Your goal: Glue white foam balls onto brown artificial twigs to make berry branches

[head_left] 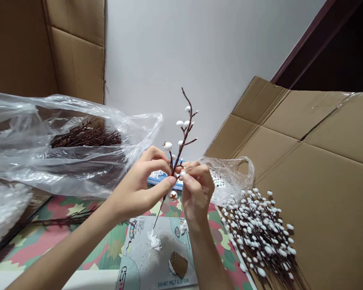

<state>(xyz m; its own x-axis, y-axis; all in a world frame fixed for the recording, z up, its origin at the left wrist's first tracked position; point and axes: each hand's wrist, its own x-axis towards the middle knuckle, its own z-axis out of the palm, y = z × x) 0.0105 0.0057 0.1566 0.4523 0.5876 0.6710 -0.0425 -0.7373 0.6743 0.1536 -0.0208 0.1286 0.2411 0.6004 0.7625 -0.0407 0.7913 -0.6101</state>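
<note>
Left hand [136, 189] pinches the twig [186, 129] mid-stem, fingers closed, upright above the table [42, 245]. Right hand [196, 185] fingertips nip 1 white bead [182, 174] vs. a side shoot. I'd say: steady stem, gentle straight push, no twisting.

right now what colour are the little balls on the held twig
The balls are white, the twig dark brown; the head view shows it best.

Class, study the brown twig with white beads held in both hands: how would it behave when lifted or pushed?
Probably light: the left hand pinches the twig upright with fingertips alone. Likely stiff, as its thin stem rises above the right hand without drooping. Its white beads on slim side tips might knock off if pushed.
</note>
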